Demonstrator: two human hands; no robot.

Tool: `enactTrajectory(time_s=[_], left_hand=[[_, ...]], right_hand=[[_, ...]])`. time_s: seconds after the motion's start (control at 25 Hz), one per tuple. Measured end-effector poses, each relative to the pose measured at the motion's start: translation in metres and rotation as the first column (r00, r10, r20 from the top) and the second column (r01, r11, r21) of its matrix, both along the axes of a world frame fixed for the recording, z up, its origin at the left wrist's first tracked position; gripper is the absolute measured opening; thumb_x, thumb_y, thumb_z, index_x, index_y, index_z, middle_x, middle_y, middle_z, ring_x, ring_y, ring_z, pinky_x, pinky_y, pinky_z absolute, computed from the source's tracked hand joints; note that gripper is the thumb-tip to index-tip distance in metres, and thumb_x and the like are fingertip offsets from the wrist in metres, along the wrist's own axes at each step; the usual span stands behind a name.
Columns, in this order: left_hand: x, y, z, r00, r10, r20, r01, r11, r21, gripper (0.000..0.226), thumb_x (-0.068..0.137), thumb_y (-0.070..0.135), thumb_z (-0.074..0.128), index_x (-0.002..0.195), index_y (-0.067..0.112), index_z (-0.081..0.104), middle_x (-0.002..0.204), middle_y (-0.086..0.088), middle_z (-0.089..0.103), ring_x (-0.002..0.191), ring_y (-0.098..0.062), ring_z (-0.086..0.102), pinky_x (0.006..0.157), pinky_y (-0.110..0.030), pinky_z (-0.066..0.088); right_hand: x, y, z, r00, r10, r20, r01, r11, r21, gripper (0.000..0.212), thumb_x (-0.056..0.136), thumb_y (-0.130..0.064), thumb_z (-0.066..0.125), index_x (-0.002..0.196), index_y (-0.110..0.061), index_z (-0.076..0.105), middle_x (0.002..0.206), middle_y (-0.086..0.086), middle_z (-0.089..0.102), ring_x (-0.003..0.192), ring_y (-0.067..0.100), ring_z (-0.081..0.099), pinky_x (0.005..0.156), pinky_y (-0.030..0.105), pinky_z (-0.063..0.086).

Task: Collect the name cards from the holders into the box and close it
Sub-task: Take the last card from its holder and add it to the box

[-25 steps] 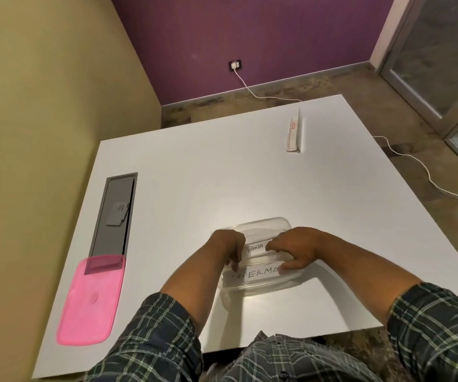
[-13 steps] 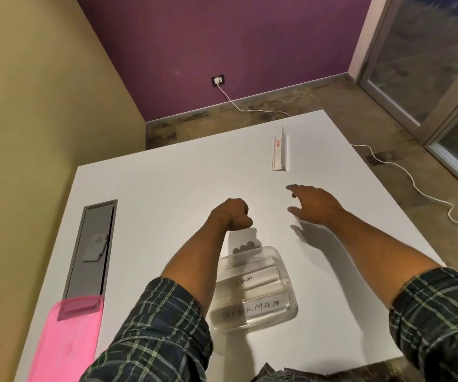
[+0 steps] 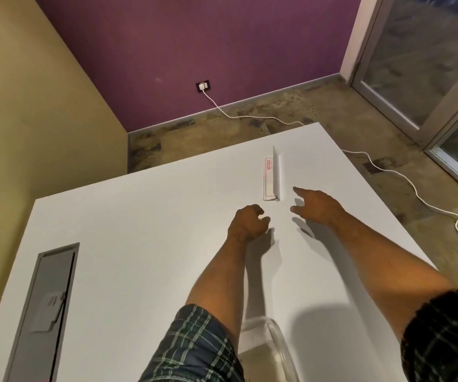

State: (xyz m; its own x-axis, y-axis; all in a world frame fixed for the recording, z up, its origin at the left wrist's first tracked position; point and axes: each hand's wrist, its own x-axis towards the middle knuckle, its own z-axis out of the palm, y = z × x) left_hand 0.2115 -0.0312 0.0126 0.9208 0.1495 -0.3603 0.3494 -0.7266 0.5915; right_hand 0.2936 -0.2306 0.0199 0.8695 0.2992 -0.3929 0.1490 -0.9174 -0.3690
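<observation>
The only writing in view is a small red label near the far end of the name card holder [image 3: 271, 177]; its letters are too blurred to read. Both arms are stretched forward over the white table [image 3: 139, 244], bare from the rolled plaid sleeves [image 3: 194, 346] to the hands. The left hand [image 3: 247, 223] is curled loosely, knuckles up and fingers folded under, gripping nothing, and it hovers just short of the holder's near end, slightly to that end's left. The right hand [image 3: 316, 206] is open and empty, with fingers spread, the index finger pointing ahead and the thumb turned inward; it sits just right of the holder's near end, close to it but not touching. The holder is a long, narrow, clear plastic piece with a flat base and an upright back panel, lying lengthwise away from the hands; a pale card seems to lie in it, though that is hard to tell. The clear plastic box [image 3: 269, 351], rounded at its corners and glossy, stands well behind the hands near the left elbow, partly hidden by the left sleeve; whatever lies inside it cannot be made out here. Far to the left of the left forearm, a grey rectangular cable hatch [image 3: 43, 307] is set flush into the smooth matte tabletop. Beyond the hands, a white cable [image 3: 249, 114] runs across the mottled floor to a wall socket [image 3: 203, 85] on the purple wall.
</observation>
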Motion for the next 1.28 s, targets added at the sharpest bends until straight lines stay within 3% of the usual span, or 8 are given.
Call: enactTrajectory(time_s=[0.16,0.4,0.52,0.64,0.8,0.96,1.16,1.28], left_hand=[[0.040,-0.012,-0.025,0.992,0.121,0.029,-0.114,0.979,-0.167,0.046,0.095,0.025,0.058,0.138,0.010,0.054,0.136,-0.008,0.061,0.125,-0.025,0.057,0.098,-0.025,0.041],[0.079,-0.022,-0.062,0.966,0.254,0.047,-0.229,0.926,-0.301,0.017,0.099,0.026,0.053,0.092,0.013,0.061,0.088,-0.006,0.067,0.082,-0.022,0.058,0.072,-0.026,0.040],[0.085,-0.027,-0.067,0.945,0.328,0.004,-0.299,0.867,-0.398,0.022,0.099,0.025,0.052,0.099,0.014,0.070,0.092,-0.001,0.072,0.081,-0.016,0.064,0.063,-0.018,0.043],[0.087,-0.026,-0.061,0.889,0.455,-0.042,-0.427,0.796,-0.429,0.017,0.095,0.023,0.057,0.098,0.016,0.072,0.090,0.003,0.072,0.075,-0.011,0.063,0.056,-0.015,0.043],[0.076,-0.011,-0.045,0.825,0.564,0.005,-0.523,0.768,-0.371,0.016,0.085,0.015,0.055,0.082,0.015,0.071,0.082,0.003,0.073,0.074,-0.016,0.065,0.060,-0.020,0.049],[0.047,0.014,-0.014,0.766,0.643,0.030,-0.580,0.710,-0.399,0.020,0.075,0.017,0.052,0.079,0.009,0.070,0.079,-0.001,0.074,0.077,-0.019,0.068,0.056,-0.021,0.048],[-0.011,0.058,0.020,0.781,0.624,-0.022,-0.545,0.665,-0.511,0.014,0.063,0.013,0.054,0.056,0.011,0.066,0.063,-0.006,0.071,0.070,-0.029,0.068,0.073,-0.036,0.056],[-0.056,0.075,0.055,0.780,0.605,-0.159,-0.568,0.578,-0.587,0.012,0.076,-0.001,0.053,0.070,0.007,0.060,0.073,-0.012,0.068,0.069,-0.028,0.063,0.075,-0.039,0.056]], right_hand=[[0.030,0.016,-0.042,0.997,-0.016,-0.071,0.021,0.998,0.066,0.073,0.095,-0.040,0.058,0.158,-0.029,0.020,0.156,0.000,0.041,0.140,0.024,0.042,0.113,0.038,0.035],[0.045,0.035,-0.078,0.995,0.000,-0.101,0.016,0.988,0.153,0.077,0.088,-0.020,0.056,0.155,-0.034,0.022,0.158,-0.004,0.036,0.139,0.024,0.044,0.110,0.040,0.040],[0.042,0.041,-0.089,0.992,0.030,-0.123,0.000,0.971,0.238,0.079,0.079,-0.024,0.056,0.144,-0.055,0.026,0.152,-0.014,0.044,0.132,0.020,0.052,0.106,0.040,0.046],[0.037,0.043,-0.093,0.991,0.089,-0.099,-0.063,0.969,0.241,0.087,0.079,-0.024,0.055,0.149,-0.056,0.016,0.156,-0.016,0.037,0.137,0.018,0.046,0.110,0.040,0.043],[0.024,0.042,-0.080,0.967,0.250,0.049,-0.255,0.955,0.154,0.087,0.088,-0.019,0.058,0.156,-0.044,0.010,0.162,-0.013,0.024,0.145,0.017,0.033,0.115,0.037,0.035],[0.002,0.048,-0.057,0.882,0.383,0.274,-0.432,0.889,0.151,0.086,0.085,-0.007,0.065,0.156,-0.033,0.025,0.161,-0.015,0.024,0.146,0.009,0.031,0.116,0.030,0.034],[-0.027,0.039,-0.026,0.886,0.276,0.374,-0.320,0.945,0.061,0.090,0.084,-0.018,0.072,0.157,-0.032,0.022,0.164,-0.007,0.022,0.148,0.012,0.027,0.117,0.037,0.032],[-0.049,0.036,-0.007,0.864,0.350,0.362,-0.345,0.935,-0.079,0.099,0.082,-0.022,0.074,0.158,-0.030,0.012,0.166,-0.001,0.013,0.151,0.017,0.020,0.116,0.037,0.028]])
